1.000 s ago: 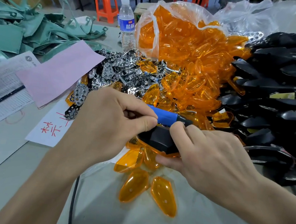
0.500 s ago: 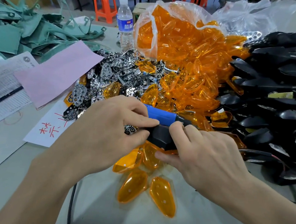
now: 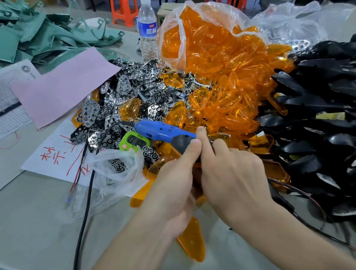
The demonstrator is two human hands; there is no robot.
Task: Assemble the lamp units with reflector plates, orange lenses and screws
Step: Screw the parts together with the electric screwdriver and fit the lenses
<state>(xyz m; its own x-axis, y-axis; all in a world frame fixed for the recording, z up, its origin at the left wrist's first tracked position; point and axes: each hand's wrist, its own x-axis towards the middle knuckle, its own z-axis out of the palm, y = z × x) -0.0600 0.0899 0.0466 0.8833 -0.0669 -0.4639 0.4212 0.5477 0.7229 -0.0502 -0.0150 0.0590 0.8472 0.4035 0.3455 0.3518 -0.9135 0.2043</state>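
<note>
cannot see the lamp unit in work: buried between the two hands, low over the near part of the grey table (image 3: 23, 218), just in front of the heaps. lying almost flat across it, a blue plastic electric screwdriver (image 3: 162, 130) with a dark grey nose, bit and screw both out of sight. probably partway through driving a screw. risks from here: with the driver tilted so far over, a bit riding out of the screw head, or a screw going in crooked and cracking the lens. likewise a tug on the black power cord (image 3: 87, 191), trailing past the clear plastic bag of small dark screws (image 3: 116, 165) and the green digital timer (image 3: 135, 141), dragging or spilling either. left hand (image 3: 174, 189) cupped from below, fingers curled under and hidden, probably round the unit, thumb pressed on the grey nose. right hand (image 3: 235, 179) over the top, fingers closed on the nose, forefinger raised along it. beneath the wrists, a loose orange teardrop lens (image 3: 192, 243). beyond, the heap of chrome perforated reflector plates (image 3: 131, 95), the torn clear bag of orange lenses (image 3: 219, 58), and to the right the pile of black lamp housings (image 3: 325, 127).
</note>
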